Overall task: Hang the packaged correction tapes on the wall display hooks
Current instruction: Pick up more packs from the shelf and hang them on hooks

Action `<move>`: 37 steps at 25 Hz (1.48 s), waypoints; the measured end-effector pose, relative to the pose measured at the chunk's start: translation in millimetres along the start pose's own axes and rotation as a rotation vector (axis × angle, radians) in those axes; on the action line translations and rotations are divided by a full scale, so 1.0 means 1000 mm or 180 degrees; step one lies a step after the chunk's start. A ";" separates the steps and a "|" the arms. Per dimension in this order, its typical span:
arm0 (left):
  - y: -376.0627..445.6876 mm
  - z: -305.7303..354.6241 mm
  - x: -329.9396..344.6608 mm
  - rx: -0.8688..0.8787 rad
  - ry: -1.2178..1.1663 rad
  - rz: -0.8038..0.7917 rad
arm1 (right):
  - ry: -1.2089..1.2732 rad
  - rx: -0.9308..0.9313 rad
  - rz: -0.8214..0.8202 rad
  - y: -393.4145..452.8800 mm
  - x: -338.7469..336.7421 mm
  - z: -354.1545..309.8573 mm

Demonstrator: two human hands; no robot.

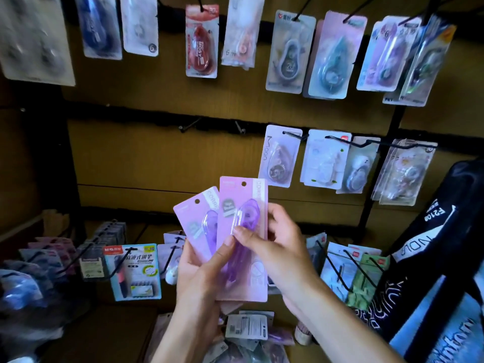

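- Correction tape packs, purple ones, fanned at chest height: front pack (243, 231), second pack (195, 224) behind.
- Left hand (201, 273) grips both from below; right hand (277, 247) pinches the front one.
- Beyond, two bare hooks (190, 126) on the wall display (157, 155).

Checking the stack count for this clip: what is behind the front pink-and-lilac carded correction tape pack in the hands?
Behind the front pink-and-lilac carded pack, a second matching purple pack fans out leftward, gripped by the left hand. The right hand pinches the front one. Any further packs behind are covered.
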State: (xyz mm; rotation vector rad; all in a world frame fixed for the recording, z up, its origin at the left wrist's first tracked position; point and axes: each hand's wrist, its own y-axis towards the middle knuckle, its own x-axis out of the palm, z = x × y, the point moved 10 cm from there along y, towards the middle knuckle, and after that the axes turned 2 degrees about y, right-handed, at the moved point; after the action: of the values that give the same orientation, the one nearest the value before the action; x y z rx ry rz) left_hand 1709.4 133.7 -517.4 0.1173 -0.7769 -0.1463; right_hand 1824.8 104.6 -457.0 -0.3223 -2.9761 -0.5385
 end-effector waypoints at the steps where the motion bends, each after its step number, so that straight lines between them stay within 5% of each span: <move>1: 0.000 0.001 -0.006 -0.0014 -0.0061 0.0113 | -0.0064 -0.0149 0.0043 0.000 -0.001 -0.007; 6: 0.013 0.021 -0.041 0.0103 -0.0094 0.0553 | 0.0100 -0.0686 0.0096 0.022 -0.005 -0.064; 17: 0.014 0.030 -0.047 0.0279 0.0202 0.0630 | 0.0265 -0.0441 0.0362 0.043 0.009 -0.053; 28: 0.018 0.046 -0.053 0.0430 0.0486 0.0564 | -0.0401 0.0029 0.1043 0.141 0.008 -0.010; 32: 0.025 0.046 -0.053 0.0374 0.0730 0.0275 | -0.0222 0.0796 0.1102 0.160 0.004 0.028; 34: 0.025 0.046 -0.049 0.0363 0.0932 0.0109 | -0.0038 0.1212 0.0909 0.136 0.010 0.048; 37: 0.024 0.049 -0.048 0.0468 0.1137 0.0111 | 0.0229 0.1277 -0.0129 0.072 0.032 0.064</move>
State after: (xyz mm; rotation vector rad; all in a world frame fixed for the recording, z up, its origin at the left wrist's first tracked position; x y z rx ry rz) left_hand 1643.2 163.6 -512.5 0.2618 -0.4321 -0.0327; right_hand 1805.9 199.3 -488.5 -0.1998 -2.9311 0.0496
